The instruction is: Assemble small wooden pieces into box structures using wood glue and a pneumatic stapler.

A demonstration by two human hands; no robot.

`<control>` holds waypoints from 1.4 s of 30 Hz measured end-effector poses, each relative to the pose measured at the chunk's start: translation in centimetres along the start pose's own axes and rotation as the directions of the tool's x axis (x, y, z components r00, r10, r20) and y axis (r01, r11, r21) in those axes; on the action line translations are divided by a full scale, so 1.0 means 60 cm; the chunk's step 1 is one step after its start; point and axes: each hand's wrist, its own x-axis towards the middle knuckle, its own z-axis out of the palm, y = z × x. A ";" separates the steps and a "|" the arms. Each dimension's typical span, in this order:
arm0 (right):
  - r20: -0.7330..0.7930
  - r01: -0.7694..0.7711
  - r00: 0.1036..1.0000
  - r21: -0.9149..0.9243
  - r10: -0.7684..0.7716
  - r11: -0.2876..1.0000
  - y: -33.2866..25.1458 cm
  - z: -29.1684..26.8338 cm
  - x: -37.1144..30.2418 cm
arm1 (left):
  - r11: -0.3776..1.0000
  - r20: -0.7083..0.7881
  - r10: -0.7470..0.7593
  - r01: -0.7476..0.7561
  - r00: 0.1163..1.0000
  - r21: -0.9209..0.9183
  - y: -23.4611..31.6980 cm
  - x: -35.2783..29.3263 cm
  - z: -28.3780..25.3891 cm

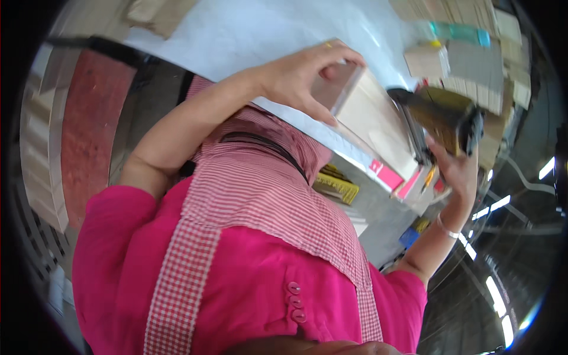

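A pale, long box (378, 121) rests at the near edge of the white table, slanting away from my left hand. My left hand (310, 77) spans its left end, thumb on the near side and fingers over the far side. At the other end, my right hand (454, 165) is wrapped around the lower part of a black tape dispenser (441, 115) with a wide brown roll. The dispenser's black front edge lies against the box's right end. Blur and the tool hide some of the right fingers.
Stacked flat cardboard (473, 74), a small pale box (427, 61) and a teal strip (461, 32) lie across the table's far right. Pink-and-white pieces (390, 176) sit by the near edge. Below is a yellow crate (337, 184); a red board (97, 130) stands left.
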 end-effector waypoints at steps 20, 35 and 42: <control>-0.229 -0.528 0.812 0.105 0.537 0.843 0.234 -0.046 -0.216 | 1.000 0.026 -0.006 0.006 1.000 -0.021 -0.004 0.006 -0.004; -0.179 -0.571 0.795 0.099 0.579 0.815 0.207 -0.044 -0.219 | 0.996 0.002 0.013 -0.013 1.000 -0.085 -0.017 0.007 0.007; -0.188 -0.563 0.799 0.103 0.572 0.820 0.205 -0.042 -0.224 | 0.994 -0.008 0.016 -0.017 1.000 -0.111 -0.023 0.008 0.009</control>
